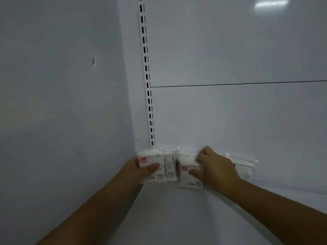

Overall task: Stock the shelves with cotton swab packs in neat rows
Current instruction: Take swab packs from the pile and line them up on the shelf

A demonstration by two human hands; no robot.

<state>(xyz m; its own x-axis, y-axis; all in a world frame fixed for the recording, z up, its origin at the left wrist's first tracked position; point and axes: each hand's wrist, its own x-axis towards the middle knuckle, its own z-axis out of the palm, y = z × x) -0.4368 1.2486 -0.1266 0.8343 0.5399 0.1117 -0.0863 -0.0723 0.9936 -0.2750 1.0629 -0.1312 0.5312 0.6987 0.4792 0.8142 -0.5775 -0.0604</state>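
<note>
Gripping a cotton swab pack [151, 157] at the slotted upright's [148, 89] foot with the left hand [139, 171]; pinching a second pack [186, 179], farther right of that upright, with the right hand [215, 167].

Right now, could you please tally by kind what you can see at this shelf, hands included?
Cotton swab packs: 4 clearly visible; the hands may hide more
Hands: 2, left hand and right hand
Slotted shelf upright: 1
Total: 7
</note>
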